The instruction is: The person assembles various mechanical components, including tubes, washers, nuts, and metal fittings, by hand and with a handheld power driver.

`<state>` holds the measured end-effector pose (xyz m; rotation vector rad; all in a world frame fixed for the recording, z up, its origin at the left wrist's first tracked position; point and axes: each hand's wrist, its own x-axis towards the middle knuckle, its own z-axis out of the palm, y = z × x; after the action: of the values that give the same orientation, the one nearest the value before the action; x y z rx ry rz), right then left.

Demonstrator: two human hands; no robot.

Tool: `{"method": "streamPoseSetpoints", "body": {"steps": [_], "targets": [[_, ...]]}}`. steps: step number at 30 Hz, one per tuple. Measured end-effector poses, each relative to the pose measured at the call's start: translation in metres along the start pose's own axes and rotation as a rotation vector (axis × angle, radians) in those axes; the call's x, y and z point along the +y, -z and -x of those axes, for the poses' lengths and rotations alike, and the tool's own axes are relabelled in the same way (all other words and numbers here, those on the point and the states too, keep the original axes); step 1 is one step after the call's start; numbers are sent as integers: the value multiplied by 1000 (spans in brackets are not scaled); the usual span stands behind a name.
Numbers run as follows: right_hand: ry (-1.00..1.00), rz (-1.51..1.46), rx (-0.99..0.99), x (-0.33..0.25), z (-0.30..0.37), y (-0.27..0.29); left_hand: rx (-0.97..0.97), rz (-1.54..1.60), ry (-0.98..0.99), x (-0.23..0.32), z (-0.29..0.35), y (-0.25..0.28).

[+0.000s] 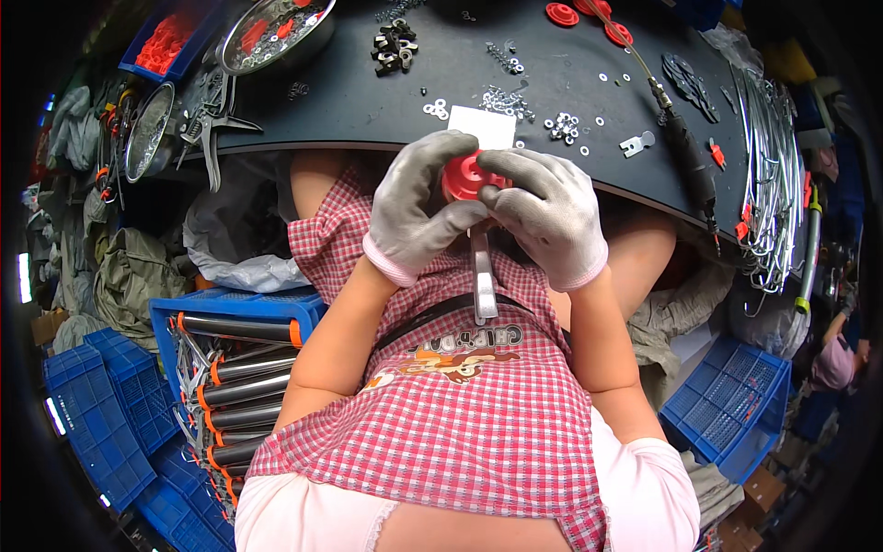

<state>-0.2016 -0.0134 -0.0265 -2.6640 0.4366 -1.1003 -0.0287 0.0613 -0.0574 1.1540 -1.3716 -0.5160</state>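
Note:
Both my hands wear pale gloves with grey-coated palms and meet just in front of the table edge. My left hand [418, 204] curls its fingers and thumb around a round red plastic disc [462, 178] with a raised centre. From the other side, my right hand [548, 210] presses its bent fingers against the disc's right part and top; I cannot tell whether a small part sits under the fingertips. Below the disc a flat shiny metal bar [484, 281] points toward my body. Its upper end is hidden by the hands, so its join to the disc is unclear.
On the dark table [349, 106] lie a white card [483, 127], nuts [562, 128], black clips [395, 47], red discs [562, 14] and a power screwdriver [685, 147]. Metal rods [773, 175] hang right. A blue crate [235, 302] of black-and-orange tubes stands left.

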Motion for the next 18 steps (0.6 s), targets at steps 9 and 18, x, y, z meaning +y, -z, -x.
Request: {"method": "streamPoseSetpoints", "body": {"steps": [9,18], "targets": [[-779,-20,372,48,51,24,-66,369,274,0,1,-6],[-760,449,15,73,32,2,-116,305,196,-7,5,-6]]}}
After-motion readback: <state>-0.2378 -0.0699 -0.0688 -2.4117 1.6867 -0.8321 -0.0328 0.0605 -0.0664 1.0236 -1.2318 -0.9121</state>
